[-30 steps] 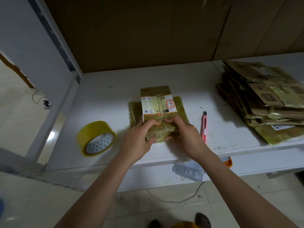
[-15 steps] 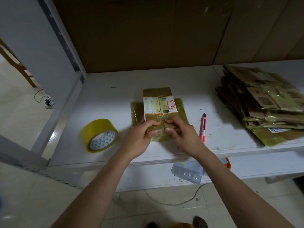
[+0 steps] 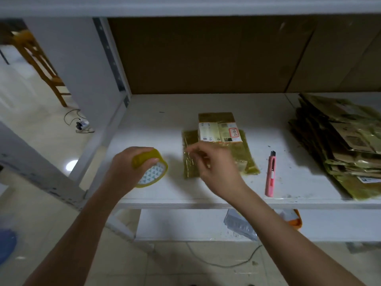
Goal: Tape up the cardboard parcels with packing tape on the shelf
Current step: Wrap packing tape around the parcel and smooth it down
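Parcels come to two loose ones: a small labelled parcel (image 3: 219, 129) lying on a flatter taped parcel (image 3: 237, 159) mid-shelf, plus one stack of parcels (image 3: 338, 141) at the right. One tape roll (image 3: 151, 169) sits left of them, gripped from above by the left hand (image 3: 125, 172). The right hand (image 3: 216, 168) hovers over the flat parcel, fingers loosely curled; blur hides whether they pinch tape. One pink box cutter (image 3: 271, 175) lies between pair and stack. The shelf (image 3: 156, 124) is white with a cardboard back; pale floor tiles show below.
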### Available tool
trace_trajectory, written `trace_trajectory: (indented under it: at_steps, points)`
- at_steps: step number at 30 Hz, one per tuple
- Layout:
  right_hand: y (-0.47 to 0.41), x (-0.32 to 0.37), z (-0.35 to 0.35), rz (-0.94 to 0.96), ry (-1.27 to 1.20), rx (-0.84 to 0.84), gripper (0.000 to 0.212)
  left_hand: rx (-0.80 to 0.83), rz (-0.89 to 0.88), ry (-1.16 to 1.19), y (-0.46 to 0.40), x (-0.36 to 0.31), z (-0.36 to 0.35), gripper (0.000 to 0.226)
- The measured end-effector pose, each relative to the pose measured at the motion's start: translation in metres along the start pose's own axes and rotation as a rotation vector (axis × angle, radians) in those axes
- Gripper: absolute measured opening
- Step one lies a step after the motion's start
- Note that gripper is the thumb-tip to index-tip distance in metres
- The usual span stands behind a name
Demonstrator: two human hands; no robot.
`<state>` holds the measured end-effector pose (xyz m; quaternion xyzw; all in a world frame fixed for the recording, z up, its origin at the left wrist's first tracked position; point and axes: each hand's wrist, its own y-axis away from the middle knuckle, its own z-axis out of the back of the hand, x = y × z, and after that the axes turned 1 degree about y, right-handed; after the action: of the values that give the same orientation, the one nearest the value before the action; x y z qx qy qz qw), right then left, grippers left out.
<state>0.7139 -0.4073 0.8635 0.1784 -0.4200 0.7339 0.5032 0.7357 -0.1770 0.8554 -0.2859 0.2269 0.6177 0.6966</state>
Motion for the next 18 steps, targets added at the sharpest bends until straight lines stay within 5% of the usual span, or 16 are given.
trace_trajectory:
  at_steps: [4, 10, 18]
  points:
    - [-0.003, -0.005, -0.058, -0.239, -0.159, 0.120, 0.032, 0.011, 0.046, 0.174, 0.006, 0.020, 0.014, 0.034]
    - [-0.020, -0.022, -0.105, -0.252, 0.037, 0.167, 0.035, 0.013, 0.070, 0.332, 0.014, 0.037, 0.019, 0.026]
    - [-0.035, -0.030, -0.108, -0.363, 0.120, 0.510, 0.035, 0.022, 0.091, 0.431, 0.017, 0.043, 0.019, 0.025]
